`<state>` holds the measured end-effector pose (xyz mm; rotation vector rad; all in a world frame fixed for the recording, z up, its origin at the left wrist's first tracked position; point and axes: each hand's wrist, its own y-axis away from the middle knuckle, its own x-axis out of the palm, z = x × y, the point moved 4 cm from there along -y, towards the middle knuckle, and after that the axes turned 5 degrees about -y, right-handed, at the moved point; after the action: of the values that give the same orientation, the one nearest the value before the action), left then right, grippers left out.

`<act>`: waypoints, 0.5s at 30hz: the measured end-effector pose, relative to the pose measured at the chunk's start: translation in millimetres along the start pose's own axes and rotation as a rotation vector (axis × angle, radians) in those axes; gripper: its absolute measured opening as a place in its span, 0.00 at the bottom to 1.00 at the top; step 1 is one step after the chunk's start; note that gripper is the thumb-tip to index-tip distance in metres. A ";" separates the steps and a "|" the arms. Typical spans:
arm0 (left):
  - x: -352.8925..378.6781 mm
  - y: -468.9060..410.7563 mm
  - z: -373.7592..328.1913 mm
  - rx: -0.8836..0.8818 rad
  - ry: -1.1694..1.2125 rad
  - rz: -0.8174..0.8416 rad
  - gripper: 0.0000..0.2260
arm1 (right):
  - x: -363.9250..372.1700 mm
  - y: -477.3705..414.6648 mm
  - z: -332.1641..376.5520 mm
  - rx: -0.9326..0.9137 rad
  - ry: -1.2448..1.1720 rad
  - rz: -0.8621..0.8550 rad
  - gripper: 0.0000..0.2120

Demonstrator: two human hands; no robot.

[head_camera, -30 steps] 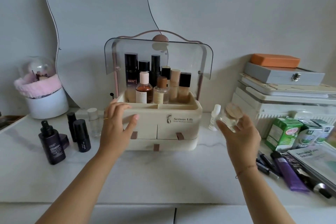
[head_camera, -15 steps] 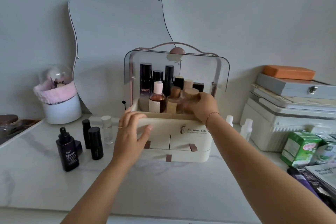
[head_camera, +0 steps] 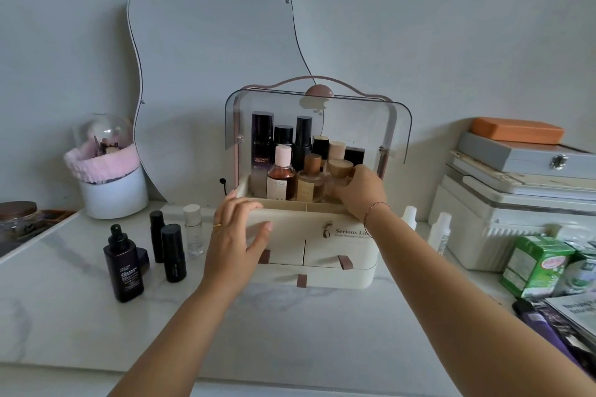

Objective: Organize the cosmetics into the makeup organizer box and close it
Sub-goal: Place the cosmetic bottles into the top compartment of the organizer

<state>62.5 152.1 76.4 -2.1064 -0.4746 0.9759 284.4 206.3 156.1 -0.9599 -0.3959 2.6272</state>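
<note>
The cream makeup organizer box [head_camera: 325,277] stands mid-counter with its clear lid [head_camera: 364,119] swung up. Several bottles stand in its top tray, among them an amber bottle with a pink cap [head_camera: 281,176]. My right hand [head_camera: 361,192] reaches into the tray's right side and grips a clear jar with a wooden cap [head_camera: 340,171]. My left hand [head_camera: 235,242] rests spread on the box's front left corner. On the counter to the left stand a dark pump bottle [head_camera: 123,267], two black sticks [head_camera: 173,253] and a small clear bottle [head_camera: 193,229].
A wavy mirror [head_camera: 209,74] leans on the wall behind. A white pot with a pink band [head_camera: 108,184] is at the left. Two small white bottles [head_camera: 440,232], stacked cases [head_camera: 516,190], green cartons [head_camera: 538,264] and a purple tube [head_camera: 545,332] crowd the right side.
My right hand carried the wooden-capped jar from the right of the box into the top tray. My left hand stayed on the box's front. The view shifted left.
</note>
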 end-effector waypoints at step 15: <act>-1.1 -0.6 -2.2 -0.005 -0.012 0.003 0.15 | 2.5 4.3 2.5 -0.052 0.014 0.016 0.17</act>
<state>63.6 150.8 78.3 -2.1074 -0.4797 0.9902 280.1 203.0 155.0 -1.0018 -0.4575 2.6350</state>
